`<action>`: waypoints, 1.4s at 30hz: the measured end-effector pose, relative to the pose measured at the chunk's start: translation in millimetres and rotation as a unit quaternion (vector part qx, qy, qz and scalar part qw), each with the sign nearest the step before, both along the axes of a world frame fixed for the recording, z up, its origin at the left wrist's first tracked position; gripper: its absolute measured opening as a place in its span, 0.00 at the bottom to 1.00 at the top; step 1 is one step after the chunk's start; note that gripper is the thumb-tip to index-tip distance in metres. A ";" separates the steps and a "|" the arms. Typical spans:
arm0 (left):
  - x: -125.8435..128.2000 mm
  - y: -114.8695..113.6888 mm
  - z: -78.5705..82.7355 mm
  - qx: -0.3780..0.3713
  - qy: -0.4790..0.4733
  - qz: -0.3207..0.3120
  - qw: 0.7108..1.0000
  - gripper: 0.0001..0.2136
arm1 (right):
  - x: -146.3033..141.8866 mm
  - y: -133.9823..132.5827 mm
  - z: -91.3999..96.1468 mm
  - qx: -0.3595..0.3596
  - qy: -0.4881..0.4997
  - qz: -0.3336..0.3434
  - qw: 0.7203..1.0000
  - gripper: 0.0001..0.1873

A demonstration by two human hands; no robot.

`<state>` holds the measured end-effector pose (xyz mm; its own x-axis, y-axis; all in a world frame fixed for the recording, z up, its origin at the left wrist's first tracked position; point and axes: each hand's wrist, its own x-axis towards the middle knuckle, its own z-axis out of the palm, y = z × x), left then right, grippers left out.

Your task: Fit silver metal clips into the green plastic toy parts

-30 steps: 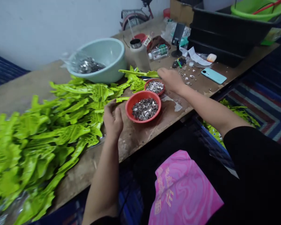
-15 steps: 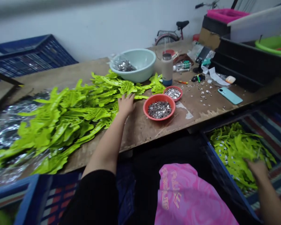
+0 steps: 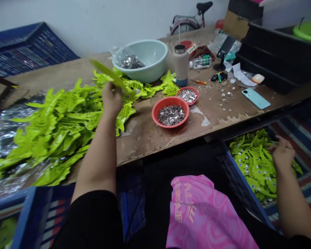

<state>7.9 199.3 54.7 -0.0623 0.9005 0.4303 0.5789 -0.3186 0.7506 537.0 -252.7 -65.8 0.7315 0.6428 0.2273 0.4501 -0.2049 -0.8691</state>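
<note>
My left hand (image 3: 112, 98) is closed on a lime-green plastic toy part (image 3: 106, 71), raised at a tilt above the table. Beneath and beside it spreads a large pile of similar lime-green parts (image 3: 57, 128), long and jagged-edged with moulded hollows. My right hand (image 3: 283, 154) hovers at the blue crate (image 3: 246, 195) on the right, its fingers loosely curled and apart, with nothing visible in them. Inside that crate lie many green parts (image 3: 259, 169) bearing white and blue eye-like spots.
A red bowl (image 3: 157, 119) and a smaller red dish (image 3: 196, 97) hold small metal pieces. Behind them stand a pale-green basin (image 3: 155, 65) and a bottle (image 3: 180, 67). A phone (image 3: 256, 98) lies near black bins (image 3: 272, 58). Another blue crate (image 3: 28, 214) is at lower left.
My left hand has lifted a green toy part off the pile and moved left. My right hand has risen a little from the parts in the crate. The view has shifted slightly.
</note>
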 end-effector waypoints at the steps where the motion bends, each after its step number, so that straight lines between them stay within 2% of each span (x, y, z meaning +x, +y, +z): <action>1: -2.7 -10.7 7.0 0.028 -0.052 0.007 0.998 0.02 | -11.5 21.4 4.1 0.018 0.025 -0.007 0.999 0.32; 2: -2.8 -25.3 13.8 0.051 -0.115 0.002 0.992 0.03 | -27.7 43.4 9.2 0.033 0.052 -0.002 0.998 0.32; 4: 6.4 -62.9 27.1 0.056 -0.229 -0.049 0.970 0.06 | -72.3 88.2 26.2 0.047 0.104 0.065 0.991 0.31; 5: 16.0 -83.4 33.4 0.023 -0.381 -0.127 0.915 0.07 | -98.6 110.5 38.8 0.058 0.133 0.112 0.983 0.30; 6: 28.5 -102.7 39.2 -0.034 -0.458 -0.223 0.860 0.07 | -125.8 132.5 53.5 0.077 0.200 0.179 0.960 0.30; 8: 59.1 -131.8 47.9 -0.087 -0.533 -0.312 0.782 0.11 | -177.1 175.0 85.4 0.085 0.309 0.334 0.887 0.37; 10: 89.5 -143.4 51.0 -0.087 -0.575 -0.371 0.724 0.16 | -217.2 213.7 111.8 0.060 0.360 0.442 0.819 0.42; 12: 111.0 -140.1 48.3 -0.076 -0.595 -0.395 0.696 0.12 | -242.5 247.2 125.7 0.014 0.381 0.494 0.781 0.44; 13: 117.3 -135.4 44.8 -0.075 -0.595 -0.397 0.695 0.11 | -250.1 261.7 127.7 0.002 0.381 0.499 0.778 0.45; 14: 120.9 -130.2 40.2 -0.086 -0.587 -0.397 0.700 0.12 | -255.0 274.9 127.2 0.005 0.372 0.493 0.786 0.46; 15: 122.3 -125.3 34.3 -0.104 -0.573 -0.399 0.708 0.15 | -257.8 286.7 125.2 0.020 0.354 0.477 0.804 0.46; 18: 120.8 -114.7 10.8 -0.152 -0.524 -0.400 0.737 0.25 | -257.5 314.6 118.7 0.089 0.237 0.398 0.882 0.45; 20: 118.3 -108.3 -7.9 -0.148 -0.503 -0.363 0.770 0.25 | -251.9 326.4 117.9 0.099 0.127 0.365 0.917 0.41; 22: 113.7 -98.9 -26.1 -0.154 -0.500 -0.306 0.795 0.22 | -243.5 332.6 117.6 0.081 0.027 0.348 0.933 0.34; 23: 110.1 -93.0 -34.3 -0.167 -0.502 -0.286 0.799 0.21 | -239.2 333.7 116.2 0.064 -0.016 0.343 0.937 0.28; 25: 100.3 -80.3 -48.2 -0.194 -0.511 -0.270 0.793 0.19 | -234.1 333.5 109.1 0.003 -0.093 0.360 0.928 0.14; 27: 89.3 -69.0 -58.5 -0.214 -0.525 -0.276 0.776 0.16 | -236.6 332.0 97.0 -0.101 -0.166 0.422 0.885 0.07; 30: 77.0 -57.7 -68.6 -0.214 -0.573 -0.279 0.740 0.12 | -252.1 332.2 78.6 -0.240 -0.257 0.493 0.796 0.11; 31: 74.7 -55.2 -70.9 -0.206 -0.586 -0.275 0.734 0.12 | -257.7 333.2 74.6 -0.261 -0.277 0.495 0.781 0.10; 33: 72.0 -51.3 -74.2 -0.189 -0.592 -0.265 0.737 0.13 | -264.7 336.4 71.4 -0.272 -0.297 0.496 0.769 0.11; 35: 70.8 -48.5 -75.8 -0.184 -0.585 -0.262 0.746 0.15 | -264.3 339.7 73.8 -0.264 -0.290 0.509 0.766 0.13; 37: 70.4 -47.3 -75.6 -0.187 -0.584 -0.258 0.747 0.15 | -257.7 342.0 79.1 -0.242 -0.265 0.518 0.776 0.13; 39: 71.1 -48.9 -73.6 -0.185 -0.596 -0.250 0.740 0.15 | -248.4 343.3 84.6 -0.199 -0.216 0.506 0.811 0.12; 42: 75.6 -57.4 -67.9 -0.187 -0.622 -0.252 0.718 0.22 | -237.3 344.0 90.1 -0.099 -0.080 0.457 0.880 0.10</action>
<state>83.4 142.0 -13.3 0.1851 0.9816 0.0467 -0.7306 0.1056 0.6746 299.7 91.3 24.3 -0.1442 0.9847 0.0974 0.6193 0.1666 -0.7673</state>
